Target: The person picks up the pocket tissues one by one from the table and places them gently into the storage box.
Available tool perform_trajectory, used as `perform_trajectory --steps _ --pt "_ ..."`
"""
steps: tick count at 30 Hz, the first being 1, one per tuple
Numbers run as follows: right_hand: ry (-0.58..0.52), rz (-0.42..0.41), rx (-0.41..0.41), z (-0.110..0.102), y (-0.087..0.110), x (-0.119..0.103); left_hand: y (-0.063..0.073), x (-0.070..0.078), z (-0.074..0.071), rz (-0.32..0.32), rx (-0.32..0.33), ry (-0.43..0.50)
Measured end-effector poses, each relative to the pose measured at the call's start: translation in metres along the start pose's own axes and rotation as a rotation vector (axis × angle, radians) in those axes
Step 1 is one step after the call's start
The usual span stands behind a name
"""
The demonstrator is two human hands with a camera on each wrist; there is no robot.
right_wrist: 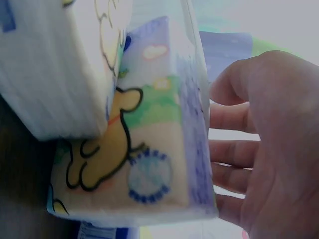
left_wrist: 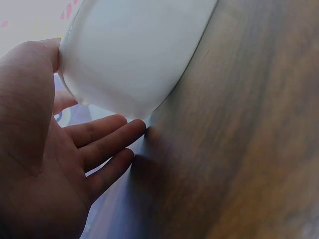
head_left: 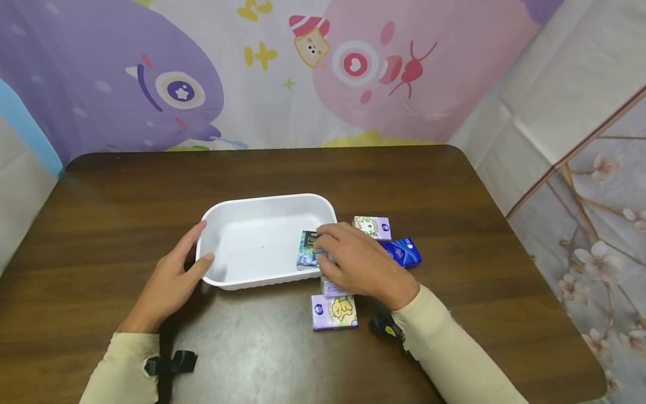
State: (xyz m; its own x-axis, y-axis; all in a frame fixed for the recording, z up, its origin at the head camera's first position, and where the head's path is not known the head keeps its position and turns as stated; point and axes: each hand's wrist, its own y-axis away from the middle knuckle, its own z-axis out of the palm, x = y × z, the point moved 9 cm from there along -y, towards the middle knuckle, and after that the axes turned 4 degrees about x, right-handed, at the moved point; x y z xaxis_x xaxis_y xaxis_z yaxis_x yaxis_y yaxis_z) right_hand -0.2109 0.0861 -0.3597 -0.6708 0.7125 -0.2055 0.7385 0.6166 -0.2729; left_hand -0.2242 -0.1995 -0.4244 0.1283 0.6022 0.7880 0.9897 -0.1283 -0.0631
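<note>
The step in hand seems to be setting the teal packet (head_left: pixel 307 255) down in the white tray (head_left: pixel 237 235), where it lies at the right end. The right hand (head_left: pixel 358 261) bends its fingers over the packet; whether its grip pinches it, I cannot tell. The left hand (head_left: pixel 169 283), loosely spread, rests against the tray's left end. The next move likely calls for freeing the fingertips cleanly, clear of the rim and the lilac bear packet (head_left: pixel 335 312) on the bench (head_left: pixel 242 348).
</note>
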Motion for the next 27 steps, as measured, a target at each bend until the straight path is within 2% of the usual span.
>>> perform_trajectory --steps 11,15,17,22,27 --pt "-0.001 0.030 0.178 -0.031 0.008 0.025 -0.005 0.005 0.000 0.016 0.001 -0.002" --pt "0.016 0.044 0.212 -0.035 0.014 0.037 -0.004 0.004 -0.001 0.005 -0.003 -0.017" --pt "0.032 0.074 0.202 -0.035 0.017 0.044 -0.003 0.003 0.000 -0.007 -0.008 -0.020" --pt "0.080 0.194 0.113 -0.028 0.025 0.065 0.002 0.000 0.002 -0.025 -0.013 -0.014" --pt "0.126 0.277 0.045 -0.025 0.032 0.082 0.002 0.001 0.002 -0.012 -0.005 -0.005"
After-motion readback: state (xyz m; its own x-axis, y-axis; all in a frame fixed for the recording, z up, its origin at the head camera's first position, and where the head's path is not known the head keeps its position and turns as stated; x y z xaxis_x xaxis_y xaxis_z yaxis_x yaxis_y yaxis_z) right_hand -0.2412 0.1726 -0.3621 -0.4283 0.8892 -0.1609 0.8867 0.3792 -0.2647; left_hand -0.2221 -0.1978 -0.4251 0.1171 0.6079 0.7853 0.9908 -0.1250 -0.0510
